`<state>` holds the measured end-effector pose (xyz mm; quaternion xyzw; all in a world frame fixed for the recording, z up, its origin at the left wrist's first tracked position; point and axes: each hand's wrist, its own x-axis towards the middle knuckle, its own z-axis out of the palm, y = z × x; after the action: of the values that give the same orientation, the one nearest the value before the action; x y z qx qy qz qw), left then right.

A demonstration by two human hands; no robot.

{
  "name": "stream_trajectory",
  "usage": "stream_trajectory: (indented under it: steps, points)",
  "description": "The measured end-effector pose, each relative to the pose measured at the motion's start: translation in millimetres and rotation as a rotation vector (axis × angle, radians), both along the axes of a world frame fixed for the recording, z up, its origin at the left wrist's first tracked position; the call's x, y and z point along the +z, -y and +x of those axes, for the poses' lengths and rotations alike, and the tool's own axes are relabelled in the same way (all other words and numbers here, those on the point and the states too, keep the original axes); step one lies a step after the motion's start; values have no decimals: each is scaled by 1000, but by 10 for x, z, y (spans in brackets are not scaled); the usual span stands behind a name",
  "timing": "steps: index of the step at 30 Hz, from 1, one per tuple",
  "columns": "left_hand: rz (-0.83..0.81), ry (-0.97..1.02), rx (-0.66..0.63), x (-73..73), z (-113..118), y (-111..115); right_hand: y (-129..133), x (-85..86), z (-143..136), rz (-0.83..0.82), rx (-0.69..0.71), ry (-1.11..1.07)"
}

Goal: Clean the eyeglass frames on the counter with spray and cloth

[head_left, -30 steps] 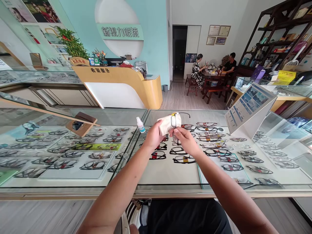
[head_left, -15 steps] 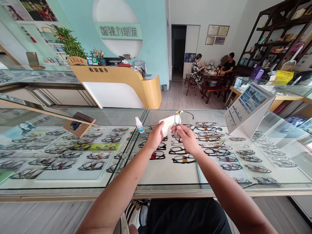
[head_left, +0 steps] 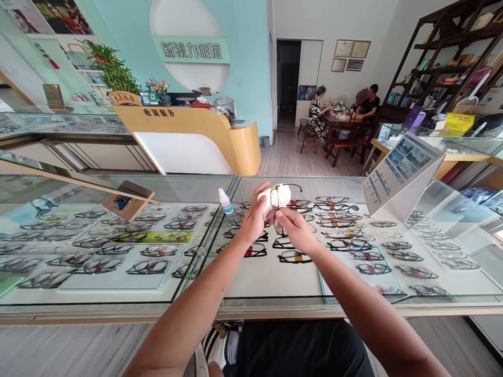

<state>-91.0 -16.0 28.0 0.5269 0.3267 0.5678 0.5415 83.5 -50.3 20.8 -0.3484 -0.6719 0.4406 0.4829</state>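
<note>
Above the glass counter, my left hand (head_left: 253, 217) is closed on a white cloth (head_left: 283, 194) bunched behind a pair of eyeglasses. My right hand (head_left: 294, 226) pinches the eyeglasses (head_left: 274, 198) near the middle of the frame. One lens stands upright against the cloth, the other hangs below my fingers, and a dark temple arm sticks out to the right. Left of my left hand, a small white spray bottle (head_left: 225, 201) with a blue label stands on the glass. Part of the left fingers is hidden behind the cloth.
Rows of eyeglasses (head_left: 296, 256) lie inside the glass display counter (head_left: 271, 285). A wooden stand (head_left: 128, 201) sits on the glass at left, and a tilted printed board (head_left: 403, 178) at right. Beyond are a reception desk (head_left: 243, 146) and two people seated at a table (head_left: 341, 123).
The eyeglasses and my right hand have moved slightly left and down. The upper lens now lies against the cloth, and my left fingers have spread up around the cloth.
</note>
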Motion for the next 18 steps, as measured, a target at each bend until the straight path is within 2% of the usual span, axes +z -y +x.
stream_trajectory:
  steps: [5, 12, 18]
  points:
    - [4, -56, 57, 36, 55, 49, 5, -2, -12, 5, -11, -8]
    - [100, -24, -69, 120, 123, 102, 14, 51, -10, 7, 16, -35]
    - [77, 5, 9, 125, 137, 107, 20, 99, -3, 1, 87, -57]
